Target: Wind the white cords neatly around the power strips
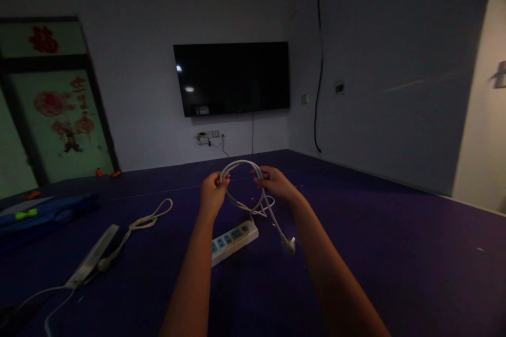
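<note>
A white power cord (242, 162) is looped into a round coil, held up between my two hands. My left hand (213, 192) pinches the coil's left side, fingers closed. On the opposite side, my right hand (276, 181) is closed around the cord with thumb and fingers. The cord's plug (289, 245) dangles below my right hand. Beneath the coil a white power strip (235, 245) with blue sockets lies on the dark purple surface, its near end hidden by my left forearm. Some loose cord runs from the strip's far end up to the coil.
A second white power strip (93, 258) lies at left, with a bundled cord (148, 219) beside it. Blue cloth (59, 209) is heaped farther left. A television (233, 79) hangs on the far wall above wall sockets (209, 137). A black cable (319, 79) hangs at right.
</note>
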`<state>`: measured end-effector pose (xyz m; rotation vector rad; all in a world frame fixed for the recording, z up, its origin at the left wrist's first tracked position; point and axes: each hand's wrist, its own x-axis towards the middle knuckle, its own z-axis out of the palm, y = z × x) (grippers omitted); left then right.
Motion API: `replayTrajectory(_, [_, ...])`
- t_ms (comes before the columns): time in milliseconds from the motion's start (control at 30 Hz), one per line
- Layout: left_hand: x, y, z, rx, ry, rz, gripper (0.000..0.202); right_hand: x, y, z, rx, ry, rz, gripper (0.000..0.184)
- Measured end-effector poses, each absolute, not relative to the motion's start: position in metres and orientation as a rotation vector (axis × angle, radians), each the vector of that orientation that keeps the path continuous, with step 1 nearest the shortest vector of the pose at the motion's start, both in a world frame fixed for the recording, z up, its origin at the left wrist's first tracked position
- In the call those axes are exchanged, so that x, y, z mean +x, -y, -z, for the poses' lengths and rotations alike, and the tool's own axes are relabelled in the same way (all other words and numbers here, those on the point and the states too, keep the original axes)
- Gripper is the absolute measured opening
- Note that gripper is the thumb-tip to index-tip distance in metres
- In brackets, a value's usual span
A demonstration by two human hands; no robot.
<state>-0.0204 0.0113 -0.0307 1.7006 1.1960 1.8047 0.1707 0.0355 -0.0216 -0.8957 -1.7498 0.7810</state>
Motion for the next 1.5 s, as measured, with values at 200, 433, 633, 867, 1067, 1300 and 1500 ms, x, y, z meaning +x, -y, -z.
replayTrajectory(200, [-0.023,-0.015,0.034,1.694,-1.235,-1.714,0.027,0.178,-0.034,0.021,-0.915,1.672,-0.795,0.030])
replayTrajectory(433, [-0.029,-0.016,0.045,1.875,-1.800,-0.996,0.060,0.189,-0.036,0.022,-0.913,1.632,-0.785,0.025])
replayTrajectory(633, [-0.006,-0.017,0.067,1.970,-1.736,-0.530,0.066,0.191,-0.036,0.020,-0.999,1.565,-0.749,0.026])
replayTrajectory(867, [0.026,-0.016,0.091,2.164,-1.352,-0.650,0.087,0.193,-0.036,0.021,-1.166,1.345,-0.820,0.043])
replayTrajectory(1067, [0.024,-0.022,0.095,2.020,-1.197,-0.887,0.071,0.193,-0.028,0.021,-1.160,1.236,-1.047,0.046])
replayTrajectory(1300, [0.031,-0.018,0.079,1.770,-0.781,-1.163,0.066,0.175,-0.028,0.025,-0.938,1.235,-1.407,0.061])
replayTrajectory(1500, [0.033,-0.022,0.076,1.712,-0.907,-1.313,0.067,0.161,-0.026,0.026,-0.932,1.406,-1.335,0.052])
